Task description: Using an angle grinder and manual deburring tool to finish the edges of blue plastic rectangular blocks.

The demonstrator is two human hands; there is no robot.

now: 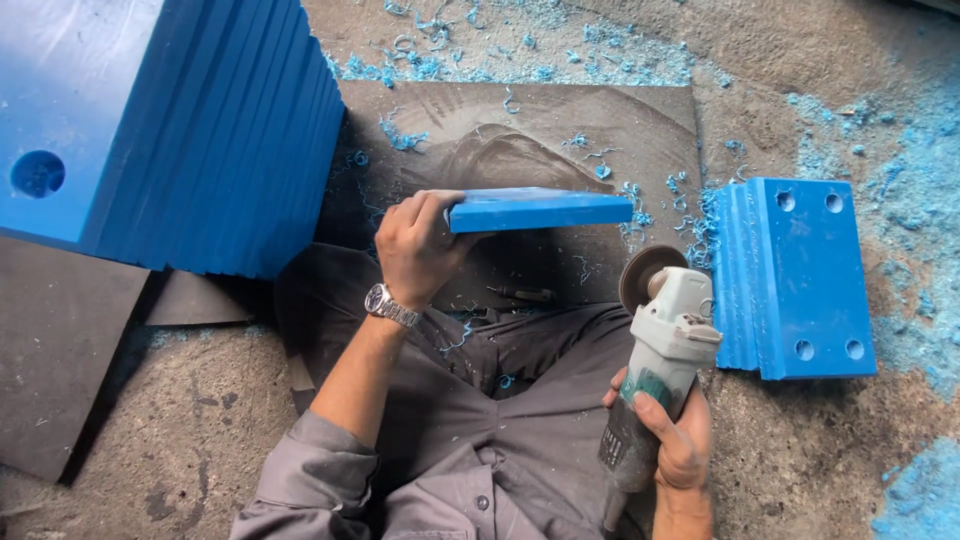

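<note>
Grinder (655, 350) beside blue plate (540, 211)

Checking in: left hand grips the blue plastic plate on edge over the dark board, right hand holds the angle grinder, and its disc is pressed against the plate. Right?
Not quite. In the head view the angle grinder in the right hand is held apart from the blue plastic plate; its disc sits below the plate's right end, not touching. The left hand does grip the plate on edge over the dark board.

Even, soft daylight; faint shadows toward 7 o'clock. Sharp focus, no glare; slight wide-angle bowing at edges.
</note>
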